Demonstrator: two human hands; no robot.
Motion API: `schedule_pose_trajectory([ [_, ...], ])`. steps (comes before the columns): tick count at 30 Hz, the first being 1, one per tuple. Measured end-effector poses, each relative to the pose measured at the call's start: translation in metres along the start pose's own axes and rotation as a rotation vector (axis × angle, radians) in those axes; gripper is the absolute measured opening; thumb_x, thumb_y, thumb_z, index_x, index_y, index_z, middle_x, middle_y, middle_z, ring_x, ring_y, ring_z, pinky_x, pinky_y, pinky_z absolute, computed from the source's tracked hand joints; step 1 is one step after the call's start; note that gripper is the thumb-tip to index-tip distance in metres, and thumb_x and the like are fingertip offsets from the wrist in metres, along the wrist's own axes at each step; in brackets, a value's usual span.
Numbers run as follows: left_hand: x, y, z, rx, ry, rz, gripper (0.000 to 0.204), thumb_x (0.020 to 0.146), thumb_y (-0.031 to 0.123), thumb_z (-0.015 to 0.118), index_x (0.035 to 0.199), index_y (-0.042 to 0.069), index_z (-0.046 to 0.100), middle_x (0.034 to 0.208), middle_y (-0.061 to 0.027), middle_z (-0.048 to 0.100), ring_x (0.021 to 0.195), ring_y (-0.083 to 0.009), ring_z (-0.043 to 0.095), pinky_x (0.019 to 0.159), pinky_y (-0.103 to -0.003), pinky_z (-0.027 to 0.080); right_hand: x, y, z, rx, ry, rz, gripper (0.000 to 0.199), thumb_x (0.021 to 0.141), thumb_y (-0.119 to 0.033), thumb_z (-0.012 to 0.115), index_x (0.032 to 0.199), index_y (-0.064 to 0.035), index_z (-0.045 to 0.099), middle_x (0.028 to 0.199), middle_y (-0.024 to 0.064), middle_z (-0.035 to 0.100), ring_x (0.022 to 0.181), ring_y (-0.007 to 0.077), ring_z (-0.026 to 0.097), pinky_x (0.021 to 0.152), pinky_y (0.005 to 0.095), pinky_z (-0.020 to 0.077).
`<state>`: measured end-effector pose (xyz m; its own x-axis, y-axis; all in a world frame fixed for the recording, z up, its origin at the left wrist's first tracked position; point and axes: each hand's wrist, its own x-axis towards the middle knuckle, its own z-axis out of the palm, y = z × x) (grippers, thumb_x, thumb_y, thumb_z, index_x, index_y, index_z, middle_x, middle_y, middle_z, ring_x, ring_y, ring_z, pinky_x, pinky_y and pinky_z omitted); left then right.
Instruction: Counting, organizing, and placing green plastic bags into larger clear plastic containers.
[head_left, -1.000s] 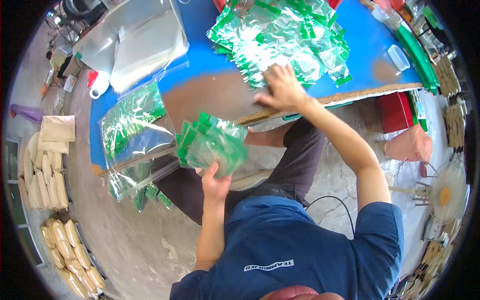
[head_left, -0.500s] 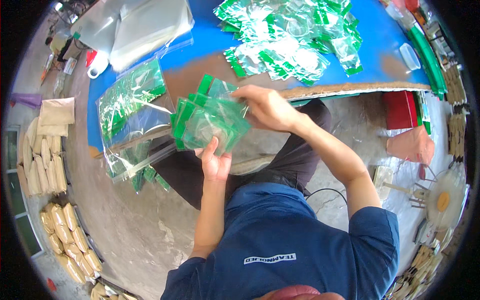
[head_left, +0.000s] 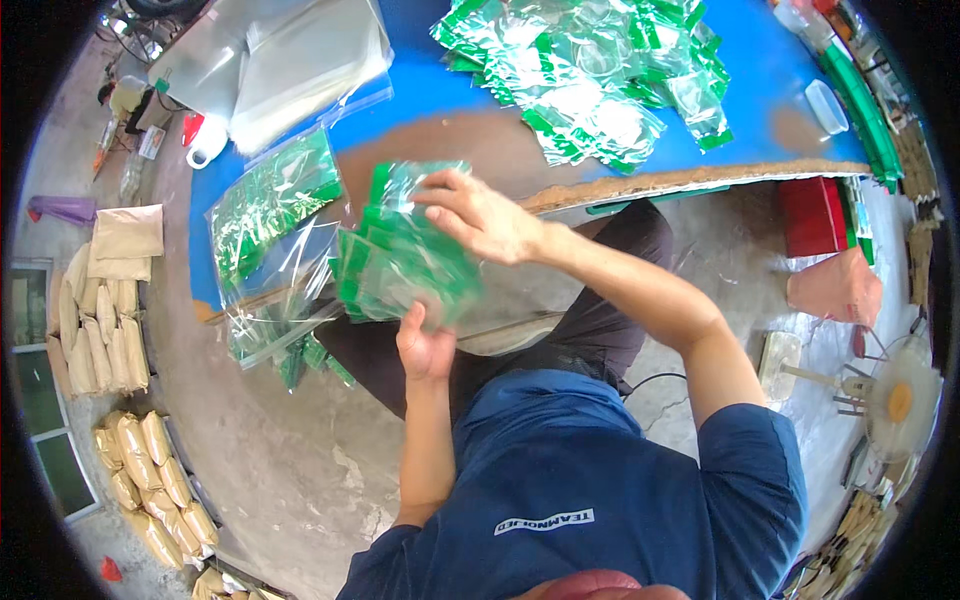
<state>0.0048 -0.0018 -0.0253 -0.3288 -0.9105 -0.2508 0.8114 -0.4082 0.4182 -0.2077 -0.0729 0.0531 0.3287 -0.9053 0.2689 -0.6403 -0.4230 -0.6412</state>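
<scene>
A fanned stack of clear plastic bags with green edges [head_left: 400,265] is over my lap, just off the table edge. My left hand [head_left: 427,345] grips the stack from below, thumb on top. My right hand [head_left: 480,215] lies over the upper right of the stack, palm down, its fingers apart at the uppermost bag; its thumb is hidden. Motion smears part of the stack. Beyond it, a loose heap of the same bags [head_left: 610,80] covers the far middle of the table. To the left, a large clear bag [head_left: 285,250] filled with green-edged bags hangs over the edge.
The blue tabletop [head_left: 410,95] has a worn brown edge. Clear plastic sheets [head_left: 305,70] are stacked at its far left, near a white tape roll [head_left: 207,143]. A small clear tray [head_left: 825,107] sits far right. Brown packages [head_left: 150,470] line the left floor; a fan [head_left: 897,400] stands right.
My right hand has shifted left, farther over the stack, and its fingers have spread. The heap's near left part has shrunk. The whole view has shifted slightly.
</scene>
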Motion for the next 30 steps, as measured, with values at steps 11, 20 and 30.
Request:
schedule_pose_trajectory([
  [11, 0.006, 0.01, 0.001, 0.095, 0.033, 0.003, 0.047, 0.088, 0.013, 0.066, 0.132, 0.004, 0.052, 0.126, -0.0074, 0.062, 0.12, -0.0233, 0.058, 0.104, -0.043, 0.046, -0.084, 0.117, -0.167, -0.527, 0.003, 0.23, 0.044, 0.085, 0.0, 0.053, 0.126, -0.0145, 0.064, 0.136, 0.0248, 0.053, 0.124, 0.0402, 0.052, 0.102, 0.0459, 0.0442],
  [20, -0.002, 0.013, -0.012, -0.002, -0.071, -0.154, 0.052, 0.084, 0.018, 0.068, 0.132, 0.002, 0.057, 0.131, -0.0103, 0.062, 0.123, -0.0282, 0.056, 0.11, -0.046, 0.038, 0.004, 0.069, -0.066, 0.358, 0.208, 0.631, 0.045, 0.089, -0.022, 0.069, 0.119, 0.0111, 0.06, 0.088, 0.0146, 0.069, 0.079, 0.0213, 0.069, 0.059, 0.0321, 0.054],
  [30, -0.006, 0.033, -0.001, 0.091, -0.004, -0.008, 0.054, 0.082, 0.012, 0.067, 0.133, 0.0, 0.051, 0.127, -0.0094, 0.061, 0.12, -0.0275, 0.057, 0.105, -0.048, 0.044, -0.021, 0.033, -0.019, -0.503, 0.063, -0.112, 0.045, 0.096, -0.031, 0.053, 0.133, -0.004, 0.056, 0.146, 0.0186, 0.046, 0.14, 0.0376, 0.036, 0.115, 0.0584, 0.0253],
])
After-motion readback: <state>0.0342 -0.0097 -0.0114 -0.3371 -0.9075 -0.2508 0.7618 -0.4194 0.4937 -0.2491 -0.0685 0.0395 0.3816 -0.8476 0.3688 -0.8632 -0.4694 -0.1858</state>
